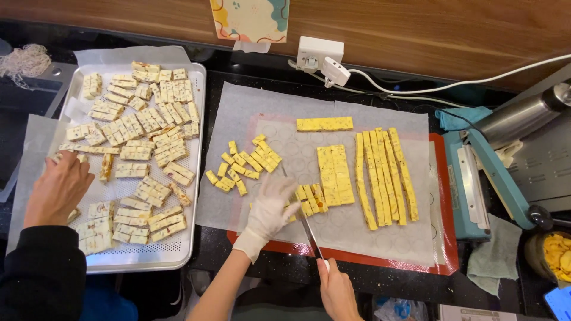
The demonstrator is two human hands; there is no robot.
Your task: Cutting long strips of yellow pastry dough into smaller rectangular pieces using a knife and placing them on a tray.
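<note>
Yellow, speckled candy slab (335, 175) lying mid-sheet on white parchment (238, 107) over a red-edged silicone mat (447, 196), all on the dark table (214, 249). Left hand (270, 205), in a white glove, pressed flat with fingers spread over short cut bars (310, 200) at the slab's left edge, touching them; grip open rather than clamped. Right hand (336, 291), bare, closed around the handle of a long knife (303, 223), blade lying across the cut bars just beside the gloved fingers. Left of the blade, a loose scatter of small yellow pieces (241, 165); right of the slab, long yellow strips (385, 178) side by side; above it, one crosswise yellow bar (325, 123). Further left, a perforated metal tray (190, 238) filled with pale speckled bars (148, 128) in rough rows, and another person's hand (56, 190) in a black sleeve resting at the tray's left edge. At the right, a blue heat sealer (476, 178), a blue cloth (461, 117), a grey cloth (491, 258) and a round container of orange chips (559, 255). Along the back, a white socket block (318, 56) with a cable (452, 83) running right.
</note>
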